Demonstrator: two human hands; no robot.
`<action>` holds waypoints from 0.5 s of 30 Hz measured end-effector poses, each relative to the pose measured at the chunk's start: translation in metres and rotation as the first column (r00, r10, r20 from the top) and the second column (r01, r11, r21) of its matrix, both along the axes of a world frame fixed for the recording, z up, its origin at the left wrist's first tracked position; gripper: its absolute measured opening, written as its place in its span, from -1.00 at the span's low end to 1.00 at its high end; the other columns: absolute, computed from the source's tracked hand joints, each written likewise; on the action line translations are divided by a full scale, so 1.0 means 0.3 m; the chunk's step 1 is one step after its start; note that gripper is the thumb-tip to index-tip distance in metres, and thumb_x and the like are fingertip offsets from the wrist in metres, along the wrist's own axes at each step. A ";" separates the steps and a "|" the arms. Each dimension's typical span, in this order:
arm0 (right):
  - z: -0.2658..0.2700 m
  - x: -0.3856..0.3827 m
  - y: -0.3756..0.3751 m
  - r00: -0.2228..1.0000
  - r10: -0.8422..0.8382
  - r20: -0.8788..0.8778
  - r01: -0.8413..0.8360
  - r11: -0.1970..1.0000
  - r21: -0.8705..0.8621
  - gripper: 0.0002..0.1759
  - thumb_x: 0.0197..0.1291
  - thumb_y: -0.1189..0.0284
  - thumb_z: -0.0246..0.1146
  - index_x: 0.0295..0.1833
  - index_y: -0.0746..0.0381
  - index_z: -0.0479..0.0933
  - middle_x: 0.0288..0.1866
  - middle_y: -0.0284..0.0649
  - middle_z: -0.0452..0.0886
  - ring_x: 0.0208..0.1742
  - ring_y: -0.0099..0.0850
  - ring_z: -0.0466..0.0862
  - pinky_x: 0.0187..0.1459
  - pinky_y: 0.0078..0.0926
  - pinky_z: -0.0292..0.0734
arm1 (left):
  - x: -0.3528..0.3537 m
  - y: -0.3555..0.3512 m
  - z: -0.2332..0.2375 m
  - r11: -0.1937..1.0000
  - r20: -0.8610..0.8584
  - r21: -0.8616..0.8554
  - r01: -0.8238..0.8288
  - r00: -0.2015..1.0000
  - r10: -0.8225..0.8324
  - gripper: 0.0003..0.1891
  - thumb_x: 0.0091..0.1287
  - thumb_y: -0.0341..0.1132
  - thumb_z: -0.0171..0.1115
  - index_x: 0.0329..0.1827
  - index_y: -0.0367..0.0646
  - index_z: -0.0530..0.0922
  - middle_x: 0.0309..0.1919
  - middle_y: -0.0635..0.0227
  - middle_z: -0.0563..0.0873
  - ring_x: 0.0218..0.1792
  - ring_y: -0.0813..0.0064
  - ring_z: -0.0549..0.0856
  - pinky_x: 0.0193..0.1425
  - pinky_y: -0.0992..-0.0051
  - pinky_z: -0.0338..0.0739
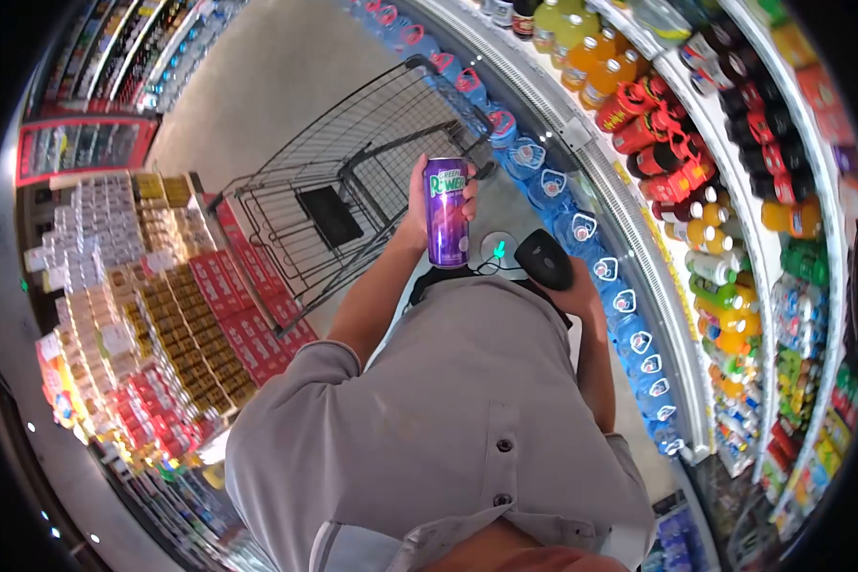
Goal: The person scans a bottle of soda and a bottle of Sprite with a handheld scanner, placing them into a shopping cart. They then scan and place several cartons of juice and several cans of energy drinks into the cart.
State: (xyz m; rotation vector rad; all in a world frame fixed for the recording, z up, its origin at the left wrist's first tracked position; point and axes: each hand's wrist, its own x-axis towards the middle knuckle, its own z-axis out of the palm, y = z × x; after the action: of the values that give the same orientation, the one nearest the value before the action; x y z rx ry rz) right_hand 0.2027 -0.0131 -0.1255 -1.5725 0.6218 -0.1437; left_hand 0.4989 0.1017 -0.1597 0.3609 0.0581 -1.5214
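Observation:
My left hand point(418, 202) is raised in front of me and grips a tall purple drink can point(445, 212) with green lettering, held upright. My right hand point(574, 291) is lower and to the right, wrapped around a black handheld scanner point(542, 257) whose head points toward the can. Only a little of that hand shows behind the scanner. A small round device with a green light point(498, 249) hangs at my chest between the two hands. My grey shirt fills the lower middle of the view.
A black wire shopping cart point(353, 191) stands just ahead on the floor. Curving along the right are shelves of bottled drinks point(696, 191), with large water bottles point(582, 229) on the lowest row. Stacked cases of cans point(181, 315) line the left.

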 end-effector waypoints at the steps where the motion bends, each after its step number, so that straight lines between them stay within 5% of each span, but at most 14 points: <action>1: -0.005 0.056 0.018 0.998 0.039 -0.044 -0.041 0.998 -0.045 -0.49 -0.07 0.35 0.61 0.04 0.28 0.69 -0.20 -0.11 0.80 -0.17 -0.39 0.78 -0.08 -0.39 0.62 | 0.052 0.031 -0.015 1.000 0.022 -0.026 0.011 1.000 -0.010 -0.12 0.35 0.53 -0.15 0.14 -0.22 0.53 -0.33 0.16 0.66 -0.41 0.12 0.67 -0.27 0.20 0.63; 4: 0.046 0.235 0.078 0.971 0.169 -0.170 -0.192 0.973 -0.129 -0.47 -0.10 0.32 0.59 0.04 0.28 0.69 -0.23 -0.10 0.80 -0.18 -0.39 0.79 -0.08 -0.36 0.62 | 0.207 0.133 -0.053 1.000 0.005 0.028 0.010 1.000 -0.010 -0.15 0.34 0.52 -0.08 0.10 -0.20 0.56 -0.27 0.13 0.70 -0.37 0.08 0.71 -0.24 0.17 0.65; 6: 0.051 0.349 0.116 0.949 0.223 -0.222 -0.255 0.959 -0.124 -0.47 -0.11 0.31 0.57 0.02 0.28 0.68 -0.23 -0.01 0.78 -0.18 -0.19 0.81 -0.08 -0.31 0.62 | 0.309 0.184 -0.086 0.965 -0.012 0.257 0.049 0.999 -0.047 -0.21 0.36 0.48 -0.01 0.06 -0.18 0.56 -0.27 0.13 0.72 -0.37 0.08 0.72 -0.22 0.16 0.67; 8: 0.004 0.436 0.147 0.866 0.373 -0.332 -0.465 0.845 -0.264 -0.46 -0.12 0.30 0.55 0.04 0.28 0.67 -0.18 0.09 0.75 -0.12 0.05 0.76 -0.07 -0.26 0.63 | 0.395 0.233 -0.124 0.954 -0.019 0.299 0.017 1.000 -0.012 -0.25 0.36 0.46 0.06 0.03 -0.16 0.56 -0.30 0.13 0.72 -0.38 0.09 0.73 -0.25 0.17 0.68; 11: 0.086 0.586 0.209 0.867 0.400 -0.298 -0.471 0.853 -0.224 -0.43 -0.09 0.31 0.52 0.09 0.30 0.65 -0.12 0.14 0.72 -0.06 0.16 0.69 -0.05 -0.23 0.63 | 0.491 0.295 -0.148 0.838 0.064 0.544 -0.049 0.998 0.017 -0.24 0.32 0.47 0.11 -0.06 -0.18 0.59 -0.35 0.11 0.72 -0.45 0.16 0.73 -0.33 0.21 0.69; 15: 0.125 0.697 0.269 0.870 0.386 -0.307 -0.453 0.873 -0.184 -0.46 -0.03 0.36 0.49 0.12 0.30 0.64 -0.10 0.12 0.73 -0.06 0.12 0.72 -0.04 -0.23 0.63 | 0.587 0.366 -0.153 0.854 0.027 0.516 -0.069 0.998 0.065 -0.27 0.37 0.42 0.06 0.01 -0.19 0.57 -0.30 0.12 0.72 -0.39 0.16 0.75 -0.23 0.21 0.71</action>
State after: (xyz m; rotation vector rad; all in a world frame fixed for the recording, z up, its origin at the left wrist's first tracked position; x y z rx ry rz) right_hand 0.4117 0.0675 -0.0879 -1.9581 0.4556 0.3366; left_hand 0.6750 0.2116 -0.2057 0.7877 0.4781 -1.4182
